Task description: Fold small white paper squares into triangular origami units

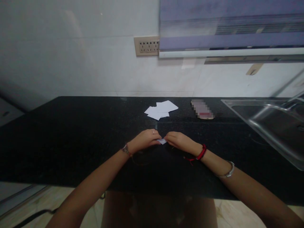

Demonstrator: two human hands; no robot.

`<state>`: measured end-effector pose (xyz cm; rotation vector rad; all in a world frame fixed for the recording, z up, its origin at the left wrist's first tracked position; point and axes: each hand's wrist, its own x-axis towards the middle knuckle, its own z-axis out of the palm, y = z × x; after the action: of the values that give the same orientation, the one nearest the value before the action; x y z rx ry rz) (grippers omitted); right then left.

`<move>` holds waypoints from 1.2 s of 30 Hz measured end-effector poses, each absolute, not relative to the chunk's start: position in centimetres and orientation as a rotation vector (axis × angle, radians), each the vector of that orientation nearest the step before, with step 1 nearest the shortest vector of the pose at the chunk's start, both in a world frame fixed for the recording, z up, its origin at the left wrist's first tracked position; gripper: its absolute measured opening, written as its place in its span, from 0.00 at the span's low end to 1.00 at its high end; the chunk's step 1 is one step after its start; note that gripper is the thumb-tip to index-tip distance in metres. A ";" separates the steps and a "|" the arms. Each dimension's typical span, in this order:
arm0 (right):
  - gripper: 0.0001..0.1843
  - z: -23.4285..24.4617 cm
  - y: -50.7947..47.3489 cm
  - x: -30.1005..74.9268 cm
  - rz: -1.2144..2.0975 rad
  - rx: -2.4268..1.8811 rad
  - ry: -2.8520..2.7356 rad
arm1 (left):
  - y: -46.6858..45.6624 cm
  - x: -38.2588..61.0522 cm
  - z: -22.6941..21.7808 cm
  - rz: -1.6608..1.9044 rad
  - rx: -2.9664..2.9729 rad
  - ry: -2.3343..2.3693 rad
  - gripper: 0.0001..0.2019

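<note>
A small piece of white paper (162,141), seemingly folded, is held between both hands low over the dark countertop. My left hand (147,138) pinches its left side, fingers closed. From the other side, my right hand (178,140) grips the right edge with thumb and fingertips pressed together. The fingers cover parts of the paper, so its full shape is hidden. Just beyond the hands lie several loose white paper sheets (160,110), overlapping one another.
The black countertop (71,142) runs up to a tiled wall. A blurred-out, phone-like flat object (202,109) lies right of the sheets. At the right is a metal sink (273,117). A socket panel (147,46) and a purple blind (225,28) are on the wall.
</note>
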<state>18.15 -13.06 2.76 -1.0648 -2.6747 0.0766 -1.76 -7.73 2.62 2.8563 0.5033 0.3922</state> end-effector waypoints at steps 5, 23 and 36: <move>0.09 2.7 -12.8 18.3 0.381 -1.195 -2.272 | -8.1 -1.5 2.5 0.620 2.543 0.704 0.09; 0.07 2.9 -13.7 17.6 0.455 -1.283 -1.998 | -9.8 -0.5 2.8 0.767 2.340 0.862 0.06; 0.03 3.3 -14.1 17.4 0.384 -1.130 -2.069 | -10.0 -0.5 2.8 0.881 2.436 0.785 0.04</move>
<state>17.38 -14.14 3.33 -1.1301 -2.0693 0.3836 -0.52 -9.95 2.77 2.4362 0.7853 0.8807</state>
